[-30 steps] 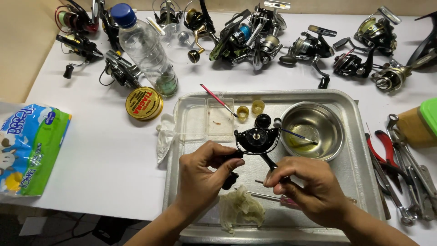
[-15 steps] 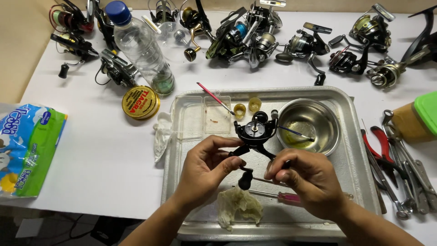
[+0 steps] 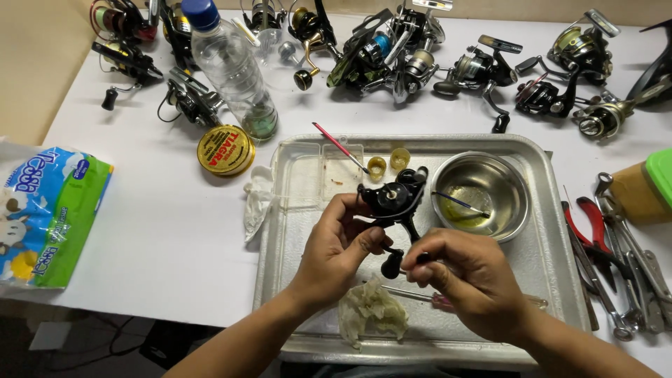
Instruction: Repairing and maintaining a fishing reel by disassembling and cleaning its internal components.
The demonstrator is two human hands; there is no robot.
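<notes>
Lifted slightly, black reel body [image 3: 392,201] hides left hand [image 3: 336,253] fingertips.

Both hands, left [image 3: 337,246] and right [image 3: 470,280], hover close together, fingers curled.

Black reel body [image 3: 393,199], silver tray [image 3: 560,266] and bowl [image 3: 511,183] — blue-capped clear bottle [image 3: 231,66].

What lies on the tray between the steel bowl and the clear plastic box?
In the head view, two small yellow caps lie between the steel bowl and the clear plastic box on the tray, just above the black reel.
</notes>
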